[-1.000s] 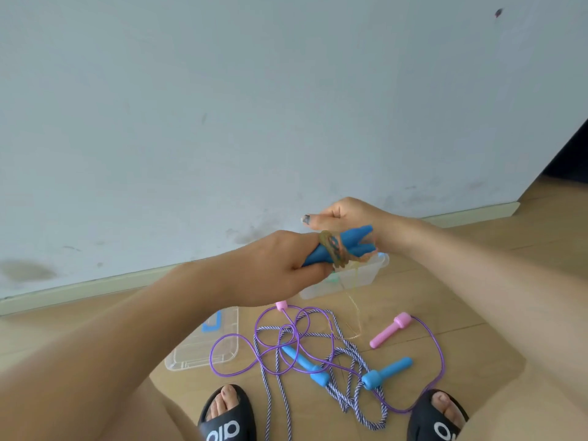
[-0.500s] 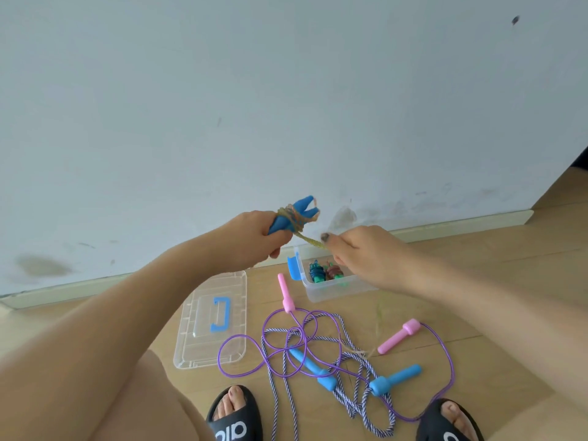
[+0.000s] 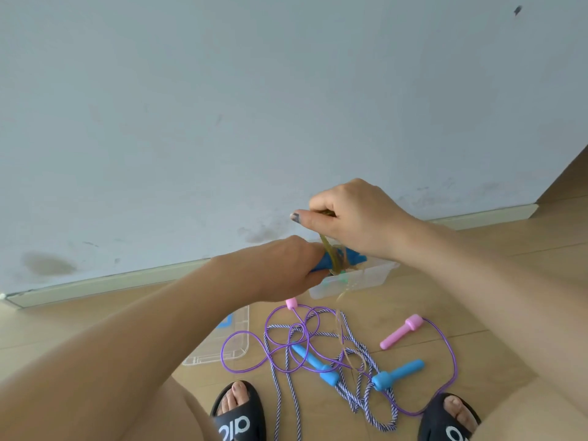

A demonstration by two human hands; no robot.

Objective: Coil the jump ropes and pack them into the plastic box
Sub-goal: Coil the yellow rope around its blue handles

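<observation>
above the plastic box (image 3: 375, 276), right hand (image 3: 356, 218) pulls yellow rope (image 3: 327, 249).

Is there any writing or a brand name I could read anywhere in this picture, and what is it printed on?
"alo", in white letters seen upside down, on the strap of the left black slipper.
White letters on the right black slipper are cut off by the picture's edge; they cannot be read in full.
No writing shows on the rope handles, the plastic box, its lid or the wall.

Left grip (image 3: 286, 268) fisted low; right grip (image 3: 346, 214) raised, seemingly pinching, both forearms extended.
</observation>
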